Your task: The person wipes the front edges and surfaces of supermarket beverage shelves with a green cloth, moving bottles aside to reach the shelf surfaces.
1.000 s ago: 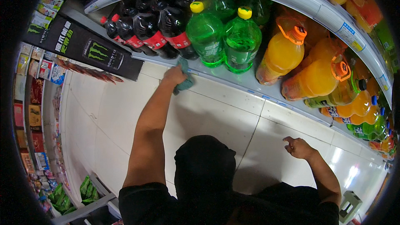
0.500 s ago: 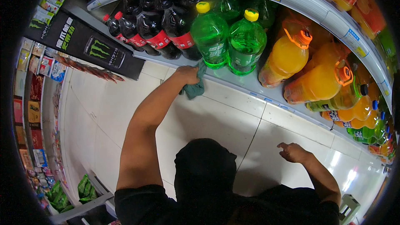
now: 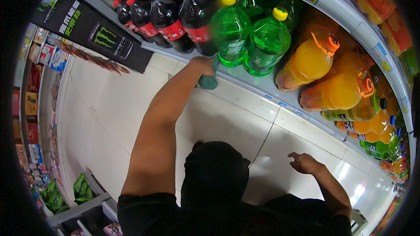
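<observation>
My left hand [image 3: 203,66] is closed around a dark green cloth [image 3: 208,82] at the front edge of the bottom shelf [image 3: 262,88]. Part of the cloth lies against that edge, and some of it hangs below. Just behind the hand stand dark cola bottles [image 3: 195,26] with red labels. To its right are green soda bottles [image 3: 232,39] with yellow caps. My right hand [image 3: 306,163] hangs over the floor, away from the shelf. It holds nothing; its index finger reaches out and the others are loosely bent.
Large orange drink bottles [image 3: 306,63] with carry loops stand farther right on the shelf. A price-tagged upper shelf edge [image 3: 332,8] curves overhead. At left are a black display box [image 3: 98,35] and packed shelves [image 3: 33,105]. Pale tiles [image 3: 227,118] cover the floor.
My left hand and the cloth have moved slightly inward toward the bottles, and less cloth hangs down. The whole view has shifted a little. My right hand stays nearly in place.
</observation>
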Tool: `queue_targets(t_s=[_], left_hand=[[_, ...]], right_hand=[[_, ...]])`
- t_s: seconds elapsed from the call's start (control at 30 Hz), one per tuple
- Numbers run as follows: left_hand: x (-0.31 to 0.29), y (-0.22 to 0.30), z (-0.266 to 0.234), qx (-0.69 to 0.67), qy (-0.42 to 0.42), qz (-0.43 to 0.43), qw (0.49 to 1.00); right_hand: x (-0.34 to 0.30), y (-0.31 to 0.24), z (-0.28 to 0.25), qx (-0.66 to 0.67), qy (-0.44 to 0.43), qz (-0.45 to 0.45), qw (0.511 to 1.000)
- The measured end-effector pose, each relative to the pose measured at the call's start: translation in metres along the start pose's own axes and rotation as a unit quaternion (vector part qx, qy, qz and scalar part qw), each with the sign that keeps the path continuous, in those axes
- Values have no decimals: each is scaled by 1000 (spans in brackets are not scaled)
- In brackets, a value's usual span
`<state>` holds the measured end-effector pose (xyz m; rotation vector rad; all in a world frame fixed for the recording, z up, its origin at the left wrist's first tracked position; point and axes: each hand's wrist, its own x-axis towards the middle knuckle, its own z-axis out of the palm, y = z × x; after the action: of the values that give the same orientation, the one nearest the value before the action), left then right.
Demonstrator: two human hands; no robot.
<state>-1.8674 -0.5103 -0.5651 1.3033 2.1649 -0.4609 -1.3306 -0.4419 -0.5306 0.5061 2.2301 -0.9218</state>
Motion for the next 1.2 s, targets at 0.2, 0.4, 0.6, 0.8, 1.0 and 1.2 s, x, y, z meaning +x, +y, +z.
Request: queue_targets(t_s=[0.2,0.4,0.6,0.8,1.0,1.2], left_hand=[[-23,-9,17,-47,34,27,998],[2,0,-5,-48,-54,17,997],[-14,-3,-1,-41,-5,17,999],[19,-1,5,-40,-43,0,998],[-8,-15,10,-50,-2,11,999],[-18,16,-6,-120,-2,9,993]], right_hand=[[-3,-7,-14,56,-44,47,996],[8,-8,1,22,-19,-10,1000],[6,-12,-9,29,-45,50,997],[9,-18,-1,47,-48,17,998],[4,-21,-19,48,-59,27,997],[1,-12,-7,48,-56,11,997]])
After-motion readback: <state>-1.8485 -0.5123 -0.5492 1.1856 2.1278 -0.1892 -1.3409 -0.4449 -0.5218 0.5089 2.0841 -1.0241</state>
